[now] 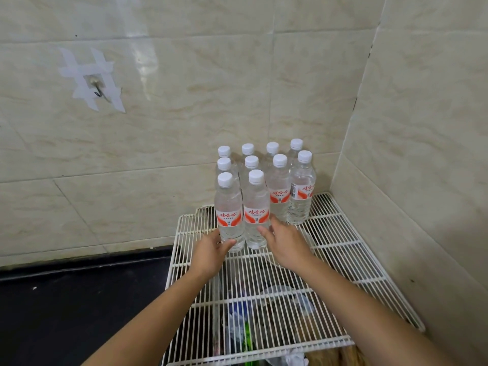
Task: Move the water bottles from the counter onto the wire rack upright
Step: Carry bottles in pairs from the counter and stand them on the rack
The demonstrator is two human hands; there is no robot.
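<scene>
Ten water bottles are standing upright in a tight cluster toward the far corner of the wire rack (pixel 343 249), by the tiled walls. The two nearest, the front-left bottle (pixel 229 207) and the front-right bottle (pixel 256 207), are touching side by side. The left hand (pixel 211 249) is cupping the base of the front-left bottle, its fingers partly curled around it. The right hand (pixel 286 244) is resting mostly open, fingertips against the front-right bottle's lower side. Judging by this, the person is nudging both into line; pushing low and evenly should be keeping them from tipping on the wires.
</scene>
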